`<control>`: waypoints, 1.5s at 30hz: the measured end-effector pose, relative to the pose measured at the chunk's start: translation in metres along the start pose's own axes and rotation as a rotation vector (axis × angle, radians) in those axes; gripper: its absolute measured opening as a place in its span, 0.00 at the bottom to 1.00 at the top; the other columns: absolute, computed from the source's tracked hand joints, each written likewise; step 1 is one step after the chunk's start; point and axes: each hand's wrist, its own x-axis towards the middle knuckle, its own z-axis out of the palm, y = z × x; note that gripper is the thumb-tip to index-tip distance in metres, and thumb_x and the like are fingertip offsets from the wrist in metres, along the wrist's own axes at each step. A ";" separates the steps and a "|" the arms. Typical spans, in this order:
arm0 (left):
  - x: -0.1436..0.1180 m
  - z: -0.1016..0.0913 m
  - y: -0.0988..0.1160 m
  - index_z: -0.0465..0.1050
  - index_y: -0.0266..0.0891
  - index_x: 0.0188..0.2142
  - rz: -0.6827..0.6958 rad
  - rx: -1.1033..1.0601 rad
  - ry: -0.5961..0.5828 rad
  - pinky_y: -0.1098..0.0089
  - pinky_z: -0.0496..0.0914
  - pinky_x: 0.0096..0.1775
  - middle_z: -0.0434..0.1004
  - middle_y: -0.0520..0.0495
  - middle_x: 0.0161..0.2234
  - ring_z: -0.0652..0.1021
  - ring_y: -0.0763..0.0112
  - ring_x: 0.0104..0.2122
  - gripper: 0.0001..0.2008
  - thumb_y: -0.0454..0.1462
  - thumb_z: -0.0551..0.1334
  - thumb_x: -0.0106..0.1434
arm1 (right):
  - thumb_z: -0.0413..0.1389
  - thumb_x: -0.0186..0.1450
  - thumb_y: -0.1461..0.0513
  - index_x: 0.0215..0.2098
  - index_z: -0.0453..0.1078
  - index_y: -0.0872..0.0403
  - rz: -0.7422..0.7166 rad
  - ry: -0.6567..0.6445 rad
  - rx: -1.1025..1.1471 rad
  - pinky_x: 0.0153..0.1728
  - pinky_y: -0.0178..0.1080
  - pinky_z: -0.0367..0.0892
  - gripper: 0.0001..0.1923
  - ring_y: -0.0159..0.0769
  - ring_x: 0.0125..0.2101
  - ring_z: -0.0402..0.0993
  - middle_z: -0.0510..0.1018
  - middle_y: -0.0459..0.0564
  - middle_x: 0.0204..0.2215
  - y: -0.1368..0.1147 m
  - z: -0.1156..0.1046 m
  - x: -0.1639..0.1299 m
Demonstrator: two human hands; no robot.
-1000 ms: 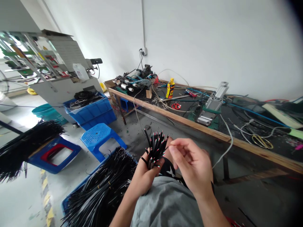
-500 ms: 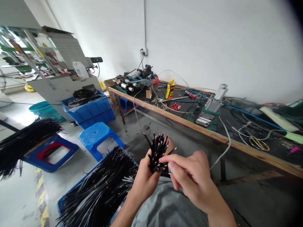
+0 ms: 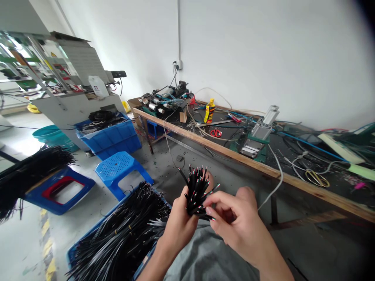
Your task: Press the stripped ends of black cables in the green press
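My left hand [image 3: 179, 218] is wrapped round a bundle of black cables [image 3: 197, 187] and holds it upright over my lap. The cut ends point up and show small red, white and green inner wires. At the right side of the bundle, my right hand [image 3: 234, 214] has its thumb and forefinger pinched close together on a cable near its end. Another cable end sticks out below that thumb. One longer cable stands out at the bundle's upper left.
A blue crate [image 3: 70, 249] full of black cables stands at my left. Beyond it are a blue stool [image 3: 115, 166] and another cable pile [image 3: 35, 171] on an overturned stool. The workbench [image 3: 205, 142] carries a yellow bottle [image 3: 209, 111], red scissors [image 3: 216, 133] and a metal fixture [image 3: 258, 132].
My right thumb and forefinger have drawn closer together at the bundle's right edge. My left hand keeps its hold on the bundle. The view has shifted slightly.
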 end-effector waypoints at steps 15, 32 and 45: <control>0.001 0.003 -0.004 0.75 0.39 0.52 -0.019 0.044 -0.051 0.68 0.70 0.45 0.85 0.46 0.45 0.78 0.63 0.40 0.13 0.29 0.63 0.70 | 0.61 0.59 0.77 0.41 0.84 0.46 -0.135 0.030 -0.267 0.33 0.31 0.68 0.22 0.31 0.30 0.82 0.89 0.39 0.32 0.005 -0.007 0.004; 0.003 0.010 0.002 0.73 0.40 0.62 -0.066 0.051 -0.058 0.65 0.73 0.52 0.86 0.42 0.54 0.83 0.58 0.49 0.20 0.29 0.61 0.73 | 0.61 0.77 0.60 0.44 0.81 0.50 -0.197 0.329 -0.105 0.24 0.28 0.65 0.05 0.26 0.20 0.66 0.69 0.36 0.20 0.005 -0.016 0.001; 0.006 0.013 0.003 0.73 0.38 0.62 -0.086 -0.006 -0.006 0.65 0.75 0.53 0.88 0.41 0.54 0.86 0.60 0.50 0.19 0.30 0.62 0.72 | 0.58 0.75 0.66 0.48 0.83 0.49 -0.273 0.284 -0.073 0.32 0.26 0.76 0.11 0.28 0.28 0.82 0.84 0.42 0.29 0.011 0.010 -0.018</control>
